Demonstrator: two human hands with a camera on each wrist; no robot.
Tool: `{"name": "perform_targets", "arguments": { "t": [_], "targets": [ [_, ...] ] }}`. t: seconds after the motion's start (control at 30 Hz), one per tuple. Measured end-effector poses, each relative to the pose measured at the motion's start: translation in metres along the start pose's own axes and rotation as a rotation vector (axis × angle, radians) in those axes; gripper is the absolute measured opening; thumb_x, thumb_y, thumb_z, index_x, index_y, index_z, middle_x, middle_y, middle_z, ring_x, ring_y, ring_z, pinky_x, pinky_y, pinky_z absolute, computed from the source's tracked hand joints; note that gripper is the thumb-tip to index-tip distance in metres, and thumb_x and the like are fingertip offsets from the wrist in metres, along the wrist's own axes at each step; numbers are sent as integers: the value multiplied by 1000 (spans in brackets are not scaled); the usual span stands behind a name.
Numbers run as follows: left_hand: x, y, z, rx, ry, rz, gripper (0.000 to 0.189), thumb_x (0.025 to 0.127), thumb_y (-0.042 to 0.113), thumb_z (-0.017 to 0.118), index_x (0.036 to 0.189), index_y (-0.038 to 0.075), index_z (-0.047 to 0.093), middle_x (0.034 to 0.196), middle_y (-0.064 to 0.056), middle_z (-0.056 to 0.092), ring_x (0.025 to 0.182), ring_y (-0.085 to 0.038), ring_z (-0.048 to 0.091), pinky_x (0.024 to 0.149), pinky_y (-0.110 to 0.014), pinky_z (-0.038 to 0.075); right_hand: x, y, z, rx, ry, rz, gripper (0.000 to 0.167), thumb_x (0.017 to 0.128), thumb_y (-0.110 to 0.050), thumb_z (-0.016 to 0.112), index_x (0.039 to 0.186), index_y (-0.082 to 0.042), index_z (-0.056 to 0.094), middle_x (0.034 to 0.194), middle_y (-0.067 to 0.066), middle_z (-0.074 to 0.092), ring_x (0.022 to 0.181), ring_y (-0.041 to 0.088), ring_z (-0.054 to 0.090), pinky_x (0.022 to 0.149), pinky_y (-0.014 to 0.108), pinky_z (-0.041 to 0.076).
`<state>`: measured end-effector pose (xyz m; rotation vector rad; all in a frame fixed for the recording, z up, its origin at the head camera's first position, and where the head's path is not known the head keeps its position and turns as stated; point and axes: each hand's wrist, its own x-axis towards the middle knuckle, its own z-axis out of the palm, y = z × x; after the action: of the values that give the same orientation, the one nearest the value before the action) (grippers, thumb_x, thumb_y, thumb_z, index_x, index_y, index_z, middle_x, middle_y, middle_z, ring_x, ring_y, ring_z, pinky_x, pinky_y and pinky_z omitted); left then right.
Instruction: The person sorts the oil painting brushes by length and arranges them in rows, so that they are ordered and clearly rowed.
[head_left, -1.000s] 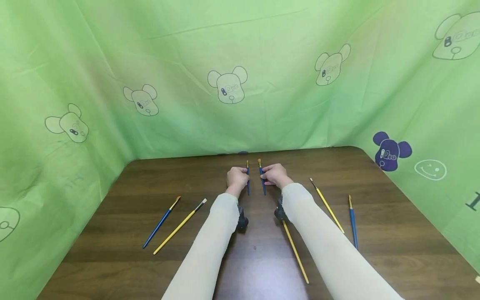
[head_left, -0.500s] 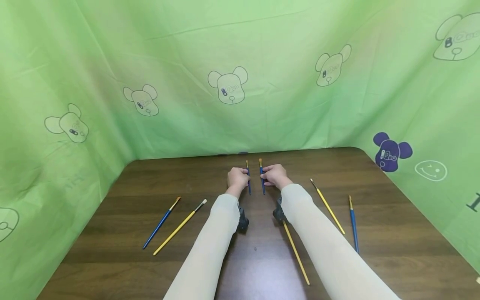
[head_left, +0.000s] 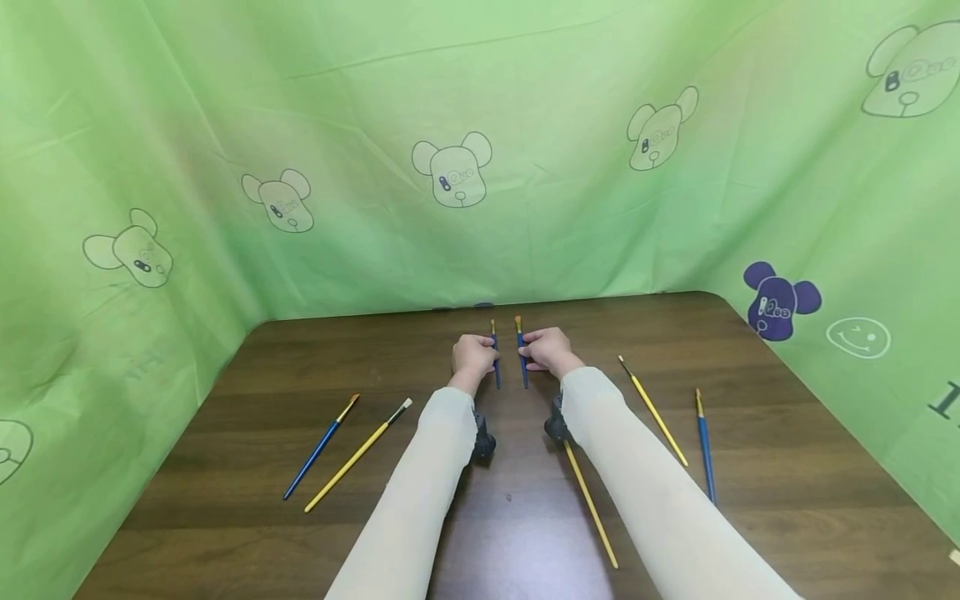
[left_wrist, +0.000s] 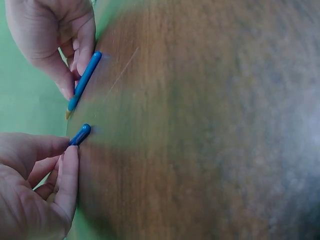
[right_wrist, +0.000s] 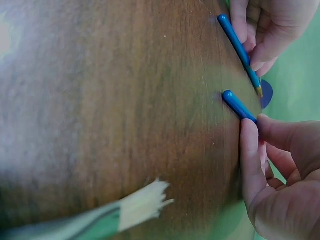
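Near the far edge of the table, my left hand (head_left: 473,357) pinches a thin blue paintbrush (head_left: 497,377) between thumb and fingers. A second blue paintbrush (head_left: 524,375), with a wider tan tip, is pinched by my right hand (head_left: 550,350). The two brushes lie side by side with a narrow gap, bristles pointing away from me. In the left wrist view the rounded handle end of the left paintbrush (left_wrist: 81,134) sticks out past the fingertips. The right wrist view shows the right paintbrush's handle (right_wrist: 238,106) close over the wood.
To the left lie a blue paintbrush (head_left: 322,447) and a yellow paintbrush (head_left: 349,464). Another yellow paintbrush (head_left: 591,504) runs partly under my right wrist. Further right are a yellow paintbrush (head_left: 660,419) and a blue paintbrush (head_left: 706,450). A green curtain (head_left: 360,267) stands behind the table (head_left: 247,433).
The handle ends of the two held paintbrushes have turned slightly toward each other. Both hands have stayed almost in place, and the other brushes lie as before.
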<state>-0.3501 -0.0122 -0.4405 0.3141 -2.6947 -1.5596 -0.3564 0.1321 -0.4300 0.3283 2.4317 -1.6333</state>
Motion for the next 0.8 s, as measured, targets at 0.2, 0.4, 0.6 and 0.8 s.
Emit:
{"name": "perform_targets", "arguments": {
  "t": [0.2,0.4,0.6,0.8],
  "targets": [
    [0,1,0,-9,2,-12,18,83,6,74,101,9,78,98,-11,72,58,-11,67,51,-19,53,-1,0,1,10,4,0,40,91,0,65,131,2,58,122,24,59,91,26,65,64,25,57],
    [-3,2,-2,-11,4,-7,18,83,6,75,101,8,77,99,-12,72,58,-13,67,51,-19,53,2,1,1,14,-1,1,40,92,-2,64,131,3,57,125,24,58,92,26,65,63,25,57],
    [-2,1,-2,2,-1,-15,18,83,8,76,101,8,77,102,-12,71,59,-13,68,52,-19,53,1,1,1,31,-5,11,40,92,-1,65,131,3,57,125,24,58,89,25,65,62,26,57],
    [0,3,-4,-55,-45,-27,24,80,7,78,103,4,75,101,-13,71,70,-17,70,55,-21,55,-5,-2,-2,123,-8,30,40,94,0,61,132,5,55,122,24,59,92,23,62,67,27,57]
  ]
}}
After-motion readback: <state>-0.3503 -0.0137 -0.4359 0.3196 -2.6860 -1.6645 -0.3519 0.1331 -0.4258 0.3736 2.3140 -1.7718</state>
